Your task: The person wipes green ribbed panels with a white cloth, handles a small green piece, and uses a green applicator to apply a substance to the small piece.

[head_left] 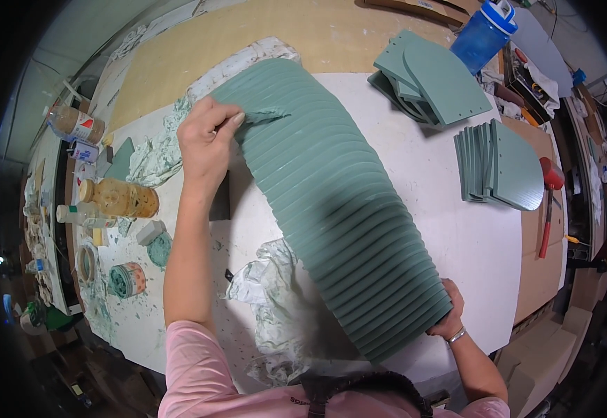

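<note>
A long fanned row of green rounded panels (349, 202) stretches diagonally across the table, their overlapping edges forming ridges. Near its far left end, my left hand (209, 136) is closed in a pinch on a thin, crumpled green piece (267, 115), which lies against the panel edges; it could be a stained rag, but I cannot tell. At the near right end my right hand (448, 310) grips the end of the row from the side, most fingers hidden beneath it. A crumpled white cloth (269, 292) lies left of the row's near half.
More green panels stand in two stacks, one at the far right (432, 80) and one nearer (502, 167), by a red mallet (551, 177). A blue bottle (485, 38) is behind. At left are a jar (126, 198), an open green-smeared tub (126, 280) and a grey block (151, 233).
</note>
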